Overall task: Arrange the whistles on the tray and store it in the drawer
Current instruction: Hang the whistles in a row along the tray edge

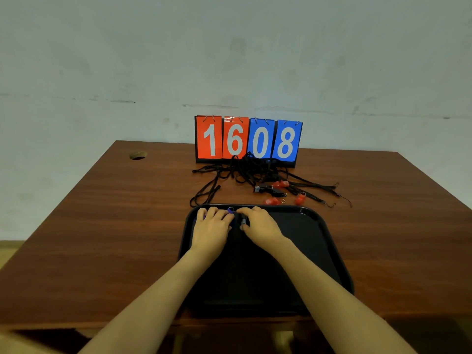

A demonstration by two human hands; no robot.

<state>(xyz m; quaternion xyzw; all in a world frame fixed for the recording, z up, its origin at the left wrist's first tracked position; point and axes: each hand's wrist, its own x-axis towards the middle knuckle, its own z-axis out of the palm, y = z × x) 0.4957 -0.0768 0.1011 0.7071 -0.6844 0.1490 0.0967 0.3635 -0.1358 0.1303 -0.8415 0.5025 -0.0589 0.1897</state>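
Head view: your left hand [212,223] curls its fingers round a purple whistle [230,210]; your right hand [258,223] pinches a dark whistle [244,221], both at the tray [293,251] far edge. Step: arranging. Next, probably reach for the red whistles [272,201] on the surface [127,226].

We are reading 4 white digits on the flip scoreboard [248,140] standing at the back of the bench [102,226]: 1 and 6 on its red cards [216,129], 0 and 8 on its blue cards [274,134].
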